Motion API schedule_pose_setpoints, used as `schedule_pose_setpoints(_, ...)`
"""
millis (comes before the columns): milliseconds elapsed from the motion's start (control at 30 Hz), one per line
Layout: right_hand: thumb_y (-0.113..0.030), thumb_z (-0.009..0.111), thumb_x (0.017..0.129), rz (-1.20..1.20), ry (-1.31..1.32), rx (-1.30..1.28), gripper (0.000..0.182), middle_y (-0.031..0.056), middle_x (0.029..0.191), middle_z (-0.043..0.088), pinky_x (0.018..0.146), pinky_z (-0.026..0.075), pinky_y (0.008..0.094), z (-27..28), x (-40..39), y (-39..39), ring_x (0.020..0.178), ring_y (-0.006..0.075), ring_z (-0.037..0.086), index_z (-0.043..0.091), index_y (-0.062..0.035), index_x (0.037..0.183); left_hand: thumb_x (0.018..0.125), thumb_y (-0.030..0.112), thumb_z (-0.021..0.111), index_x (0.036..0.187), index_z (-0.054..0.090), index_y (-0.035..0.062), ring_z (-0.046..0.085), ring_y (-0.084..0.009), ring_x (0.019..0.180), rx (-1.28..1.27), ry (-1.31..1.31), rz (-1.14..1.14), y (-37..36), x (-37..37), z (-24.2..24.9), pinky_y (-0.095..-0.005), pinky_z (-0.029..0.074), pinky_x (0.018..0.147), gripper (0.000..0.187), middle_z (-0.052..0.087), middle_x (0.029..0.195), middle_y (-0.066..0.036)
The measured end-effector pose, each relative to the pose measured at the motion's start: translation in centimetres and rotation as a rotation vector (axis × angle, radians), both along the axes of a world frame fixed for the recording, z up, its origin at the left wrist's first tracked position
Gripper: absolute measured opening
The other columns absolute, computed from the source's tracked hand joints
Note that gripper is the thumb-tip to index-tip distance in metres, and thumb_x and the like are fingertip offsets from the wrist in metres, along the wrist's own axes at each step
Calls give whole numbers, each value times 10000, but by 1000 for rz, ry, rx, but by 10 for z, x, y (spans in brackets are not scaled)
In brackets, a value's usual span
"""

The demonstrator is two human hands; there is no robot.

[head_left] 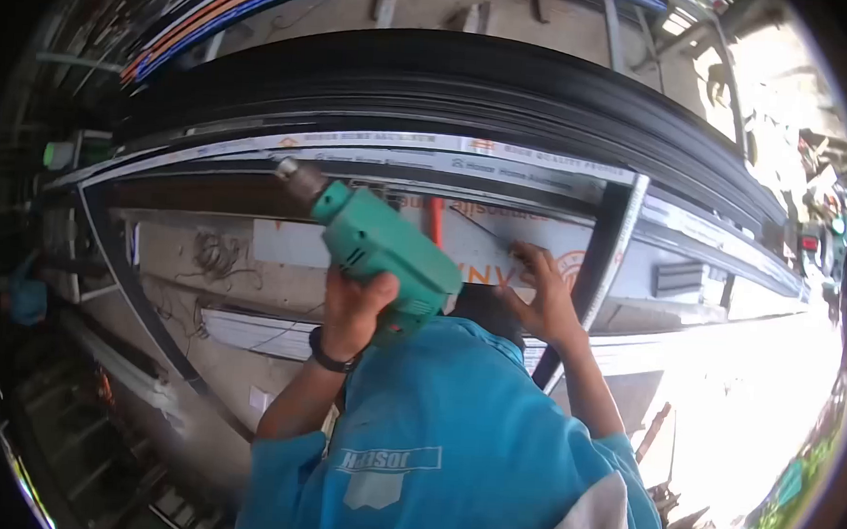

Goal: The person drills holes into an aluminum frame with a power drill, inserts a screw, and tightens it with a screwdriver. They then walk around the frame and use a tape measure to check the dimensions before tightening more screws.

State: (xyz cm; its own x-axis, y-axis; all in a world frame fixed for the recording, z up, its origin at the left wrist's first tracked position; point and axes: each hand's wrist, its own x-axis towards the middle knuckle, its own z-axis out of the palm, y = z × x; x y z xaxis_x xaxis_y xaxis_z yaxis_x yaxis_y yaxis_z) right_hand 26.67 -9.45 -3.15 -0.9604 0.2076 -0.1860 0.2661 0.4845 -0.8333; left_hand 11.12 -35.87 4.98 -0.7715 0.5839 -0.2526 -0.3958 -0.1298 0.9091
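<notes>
Green power drill (386, 245) is clenched in left hand (352, 316); right hand (550, 308) is open, fingers spread, near black bar (607, 243).

The drill (391, 248) has a smooth, hard green plastic body with a faint sheen; its chuck (300, 181) is bare grey metal, shinier than the casing. The long dark bars (471, 85) look like smooth metal with a satin finish, catching light in thin streaks. The frame (608, 245) is dark metal too, faced in places with smooth white printed film (382, 140). The shirt (455, 400) is matt blue cloth, softly creased, with a flat pale print. The towel (594, 524) is matt, light cloth. The ground (177, 300) looks dull and rough.
</notes>
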Motion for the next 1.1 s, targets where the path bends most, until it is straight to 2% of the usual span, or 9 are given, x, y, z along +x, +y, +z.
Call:
schedule_pose_setpoints(33,-133,761,871,-78,20,197,704,212,1323,558,1000,515,527,-30,8,-6,1220,430,575,427,-39,1483,951,240,718,1295,540,-48,738,-230,838,-16,-14,138,-13,10,6,-294,602,725,482,721,1101,-155)
schedule_pose_setpoints(133,-217,738,856,-123,-210,609,775,212,1473,456,1150,320,632,-104,3,-20,1395,409,422,383,-40,1521,950,283,649,1438,450,-40,590,-254,1199,-134,322,104,-86,13,-33,-409,459,1032,618,594,1322,-155)
schedule_pose_setpoints(200,-202,747,819,-182,-161,663,663,208,1369,501,1136,352,611,-124,-3,-28,1328,428,460,500,-54,1416,940,303,688,1458,446,-13,566,-268,1236,-251,393,17,-125,14,-51,-424,430,1074,653,568,1358,-137)
schedule_pose_setpoints(300,-203,741,828,-109,-278,574,525,203,1288,521,1099,388,592,-130,-14,-20,1299,427,472,556,-61,1298,951,353,718,1380,517,-25,693,-262,1059,-240,341,-55,-124,13,-49,-416,569,882,605,659,1215,-165)
schedule_pose_setpoints(467,-164,589,946,-202,-66,575,273,212,1103,605,891,528,533,-104,22,-33,1036,423,652,552,-54,1193,836,437,834,1386,497,-12,668,-236,1081,-273,315,-244,-102,0,-24,-401,530,956,786,662,1189,-121)
schedule_pose_setpoints(567,-121,532,976,-334,101,240,196,254,984,655,776,536,527,-57,66,-46,872,491,647,546,-7,1134,826,211,863,1360,494,11,685,-218,1057,-81,149,-297,-83,-6,-10,-395,564,935,679,673,1194,-117)
schedule_pose_setpoints(667,-171,600,1036,-441,62,-147,200,32,683,514,541,381,288,-58,105,-48,575,88,449,509,-22,939,794,265,907,1366,440,-10,626,-241,1164,-261,243,-259,-85,1,-20,-409,498,1032,788,647,1194,-124)
schedule_pose_setpoints(733,-212,629,1041,-455,95,-236,282,6,652,434,526,337,295,-44,102,-62,550,90,413,465,-40,889,775,354,916,1347,452,-23,640,-249,1108,-323,286,-197,-84,10,-13,-384,517,990,828,633,1174,-143)
schedule_pose_setpoints(1100,-106,698,973,457,-152,-471,144,-21,636,528,475,360,240,-14,-36,-63,516,57,468,586,-25,1013,745,500,911,1392,475,-38,661,-319,1153,-345,78,464,-172,100,-6,-404,538,976,948,655,1237,-192)
